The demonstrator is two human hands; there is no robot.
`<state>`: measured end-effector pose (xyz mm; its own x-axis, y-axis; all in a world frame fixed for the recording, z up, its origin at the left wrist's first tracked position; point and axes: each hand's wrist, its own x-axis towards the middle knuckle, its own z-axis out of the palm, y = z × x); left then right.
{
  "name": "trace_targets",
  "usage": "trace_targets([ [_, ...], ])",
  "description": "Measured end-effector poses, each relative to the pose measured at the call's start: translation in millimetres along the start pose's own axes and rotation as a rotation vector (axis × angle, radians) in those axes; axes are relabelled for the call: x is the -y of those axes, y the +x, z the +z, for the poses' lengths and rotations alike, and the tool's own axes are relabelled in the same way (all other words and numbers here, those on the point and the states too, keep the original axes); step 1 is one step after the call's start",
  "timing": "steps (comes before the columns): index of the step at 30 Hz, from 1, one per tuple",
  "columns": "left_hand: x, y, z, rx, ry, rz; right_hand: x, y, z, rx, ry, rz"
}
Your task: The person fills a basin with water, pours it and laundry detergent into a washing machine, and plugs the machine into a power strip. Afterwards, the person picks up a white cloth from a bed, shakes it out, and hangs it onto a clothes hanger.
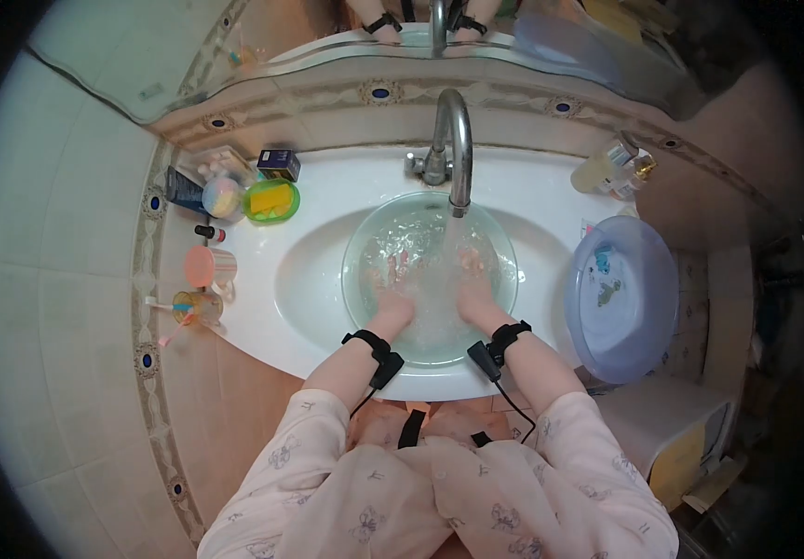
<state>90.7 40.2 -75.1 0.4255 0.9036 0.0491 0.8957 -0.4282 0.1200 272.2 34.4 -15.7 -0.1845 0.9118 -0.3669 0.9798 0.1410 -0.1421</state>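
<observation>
A clear, greenish glass bowl (351,270) filled with water sits in the white sink basin (304,270). From the curved metal faucet (458,140) a stream runs down into the bowl. My left hand (394,284) is dipped into the left half of the water, and my right hand (472,279) into the right half, close beside the stream. Ripples and bubbles distort the fingers of both hands, so their pose is unclear. No object shows between them. Each wrist wears a black strap (372,345) with a small device.
A lilac plastic basin (621,307) stands on the counter's right end, near bottles (602,168). On the left are a sponge in a green dish (271,200), a dark box (279,165), a pink-lidded jar (211,267) and a toothbrush cup (199,307). A mirror runs along the back.
</observation>
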Motion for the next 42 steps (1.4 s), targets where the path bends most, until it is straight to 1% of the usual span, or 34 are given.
trace_targets([
  [2,-5,14,-46,0.517,-0.013,-0.073,-6,12,10,-0.095,-0.056,-0.039],
  [3,-4,20,-56,0.508,-0.007,-0.072,-7,12,-6,-0.106,-0.056,-0.038],
  [5,-1,34,-73,0.716,-0.147,-0.079,-8,9,-63,0.374,-0.095,-0.159],
  [6,3,43,-85,0.709,-0.141,-0.079,-12,16,-81,0.365,-0.095,-0.159],
  [8,11,54,-111,0.966,-0.280,-0.085,-20,26,-110,0.704,0.053,0.059],
  [9,12,51,-123,0.968,-0.279,-0.088,-18,18,-130,0.706,0.055,0.056],
  [11,12,52,-142,1.119,-0.309,-0.080,-15,2,-169,0.738,0.196,-0.007],
  [12,9,43,-141,1.119,-0.308,-0.081,-17,-2,-156,0.739,0.196,-0.009],
  [14,-2,14,-135,0.537,-0.186,0.031,-20,-18,-106,0.031,0.210,-0.167],
  [15,-6,9,-132,0.540,-0.185,0.031,-16,-21,-89,0.033,0.212,-0.167],
  [17,-13,13,-119,0.574,0.068,0.055,-10,-15,-65,-0.012,-0.047,-0.084],
  [18,-13,16,-112,0.574,0.067,0.061,-11,-9,-56,-0.012,-0.047,-0.078],
  [20,-12,18,-93,0.625,-0.004,0.037,-14,-1,-35,0.078,-0.164,-0.106],
  [21,-11,20,-86,0.624,-0.007,0.054,-16,6,-15,0.078,-0.165,-0.089],
  [23,-8,24,-67,0.683,0.049,-0.023,-28,21,47,-0.365,-0.024,-0.090],
  [24,-2,17,-43,0.676,0.054,0.020,-31,34,82,-0.376,-0.029,-0.048],
  [25,9,5,-10,0.315,0.169,0.077,-30,51,116,-0.437,0.278,-0.075],
  [26,15,4,8,-0.055,0.262,0.127,-31,55,116,-0.483,0.426,-0.075],
  [27,13,12,3,-0.070,0.257,0.162,-32,58,116,-0.532,0.574,-0.082],
  [29,5,21,-17,0.669,0.291,0.041,-25,29,66,-0.519,-0.002,-0.053],
  [30,6,22,-23,0.658,0.300,0.058,-23,18,31,-0.531,-0.003,-0.035],
  [31,9,26,-29,0.739,0.258,0.146,-26,13,-13,-0.102,0.085,-0.073],
  [32,14,32,-38,0.770,0.251,0.195,-29,13,-40,0.322,0.175,-0.112],
  [33,20,38,-46,0.801,0.243,0.244,-32,8,-44,0.295,0.181,-0.103],
  [35,25,40,-63,0.710,-0.343,0.051,-46,-24,-36,-0.233,0.703,-0.159],
  [36,27,38,-68,0.703,-0.328,0.072,-51,-38,-34,-0.257,0.706,-0.148],
  [38,28,28,-76,0.472,-0.783,-0.058,-63,-69,-33,-0.086,1.493,0.071],
  [39,28,22,-80,0.467,-0.778,-0.046,-65,-99,-49,-0.067,1.620,0.091],
  [40,28,16,-85,0.264,-0.675,0.027,-67,-128,-64,-0.047,1.747,0.106],
  [41,28,12,-90,0.062,-0.570,0.098,-73,-144,-58,-0.063,1.746,0.098],
  [42,32,6,-95,0.054,-0.561,0.108,-74,-160,-48,-0.109,1.990,0.122],
])
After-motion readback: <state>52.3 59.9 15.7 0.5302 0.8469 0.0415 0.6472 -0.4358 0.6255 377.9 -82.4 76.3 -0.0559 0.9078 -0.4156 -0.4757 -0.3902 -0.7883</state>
